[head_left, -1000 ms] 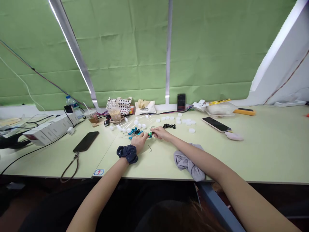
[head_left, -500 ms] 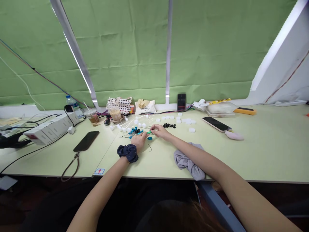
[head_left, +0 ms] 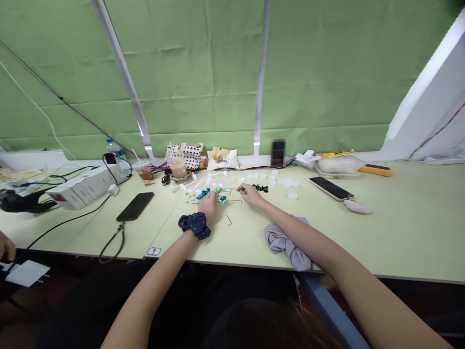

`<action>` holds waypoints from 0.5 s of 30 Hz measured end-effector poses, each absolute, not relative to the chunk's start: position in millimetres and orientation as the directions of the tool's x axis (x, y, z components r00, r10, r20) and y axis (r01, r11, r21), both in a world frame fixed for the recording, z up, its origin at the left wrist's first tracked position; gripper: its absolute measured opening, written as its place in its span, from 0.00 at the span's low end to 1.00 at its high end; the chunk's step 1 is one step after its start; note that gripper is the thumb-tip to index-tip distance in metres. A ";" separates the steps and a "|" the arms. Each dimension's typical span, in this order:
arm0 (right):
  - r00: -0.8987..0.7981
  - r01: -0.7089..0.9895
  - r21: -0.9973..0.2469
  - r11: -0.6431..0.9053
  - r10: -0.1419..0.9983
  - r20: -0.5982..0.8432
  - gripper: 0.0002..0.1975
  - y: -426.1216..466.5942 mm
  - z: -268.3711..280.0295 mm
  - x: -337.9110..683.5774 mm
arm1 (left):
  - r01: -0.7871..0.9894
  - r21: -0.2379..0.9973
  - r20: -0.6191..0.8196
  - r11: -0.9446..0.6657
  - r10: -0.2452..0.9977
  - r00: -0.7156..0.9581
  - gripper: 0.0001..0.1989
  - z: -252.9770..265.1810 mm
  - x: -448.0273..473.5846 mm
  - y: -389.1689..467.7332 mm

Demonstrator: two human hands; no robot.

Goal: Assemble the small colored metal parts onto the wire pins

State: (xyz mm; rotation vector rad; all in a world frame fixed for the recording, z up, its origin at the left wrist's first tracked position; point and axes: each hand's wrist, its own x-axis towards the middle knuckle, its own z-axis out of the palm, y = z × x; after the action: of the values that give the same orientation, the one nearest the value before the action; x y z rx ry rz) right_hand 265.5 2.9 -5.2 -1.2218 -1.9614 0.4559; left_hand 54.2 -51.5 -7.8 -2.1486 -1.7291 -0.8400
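Observation:
My left hand (head_left: 208,205), with a dark blue scrunchie (head_left: 195,225) at its wrist, is closed round a small shiny green part (head_left: 219,191). Blue metallic parts (head_left: 204,193) lie heaped just beyond its fingers, and another blue part (head_left: 222,198) is at its right. My right hand (head_left: 251,196) hovers a little to the right with thumb and fingers pinched; what they hold, if anything, is too small to make out. Beside its knuckles sit small black pieces (head_left: 262,188). Thin metal rods lie between the hands, and an L-shaped hex key (head_left: 228,220) rests nearer me.
White round caps (head_left: 292,196) are scattered behind the hands. A grey cloth (head_left: 288,245) lies under my right forearm. Phones (head_left: 135,207) lie on both sides. Drink cups (head_left: 177,167) and bags stand at the back. Another person's hand (head_left: 5,247) shows at the left edge.
My right hand has drawn away to the right from the green part and my left hand. The left hand keeps the green part. The view has shifted slightly, and another person's hand appears at left.

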 end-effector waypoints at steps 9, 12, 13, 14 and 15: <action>-0.143 0.892 -0.394 0.221 0.965 0.219 0.20 15.2 -15.2 283.7 | 0.909 0.024 0.519 -0.417 0.782 0.345 0.11 -12.9 56.4 -48.0; -0.071 0.908 -0.380 0.174 0.960 0.270 0.19 10.5 -10.0 280.5 | 0.891 0.034 0.499 -0.453 0.780 0.378 0.10 -12.1 54.4 -51.2; -0.048 0.907 -0.388 0.165 0.954 0.295 0.18 9.0 -8.3 279.4 | 0.884 0.037 0.500 -0.467 0.774 0.388 0.10 -11.5 53.8 -52.3; -0.026 0.902 -0.402 0.157 0.950 0.312 0.17 7.6 -6.7 278.5 | 0.878 0.040 0.503 -0.478 0.769 0.395 0.09 -10.9 53.3 -53.4; -0.006 0.895 -0.420 0.147 0.948 0.318 0.16 6.4 -5.2 277.7 | 0.875 0.042 0.508 -0.483 0.764 0.397 0.09 -10.2 53.1 -54.5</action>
State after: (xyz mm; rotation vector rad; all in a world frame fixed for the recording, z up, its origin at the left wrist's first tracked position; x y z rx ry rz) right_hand 277.7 6.4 -5.2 -1.7557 -1.9073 0.1317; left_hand 53.1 -54.5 -10.2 -2.4240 -1.4492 -0.6952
